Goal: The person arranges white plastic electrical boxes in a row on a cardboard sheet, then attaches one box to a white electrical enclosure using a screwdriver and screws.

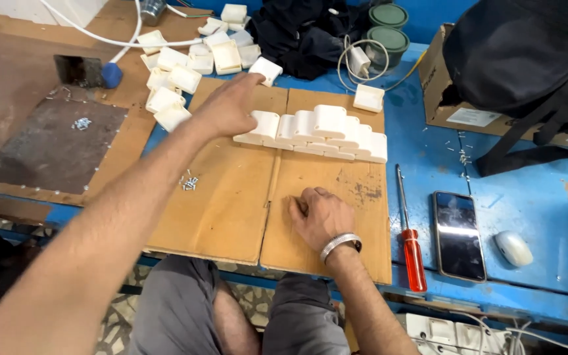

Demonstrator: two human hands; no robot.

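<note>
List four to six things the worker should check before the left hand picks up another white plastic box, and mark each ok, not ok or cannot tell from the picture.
1. Left hand free to grip: ok, nothing visibly held, fingers stretched toward a loose white box.
2. Right hand clear of the stack: ok, it rests closed on the cardboard sheet.
3. Stacked white boxes steady: cannot tell; they lie overlapped in a row.
4. Screwdriver within reach: ok, beside the cardboard.
5. Screws at hand: ok, small cluster on the cardboard.
</note>
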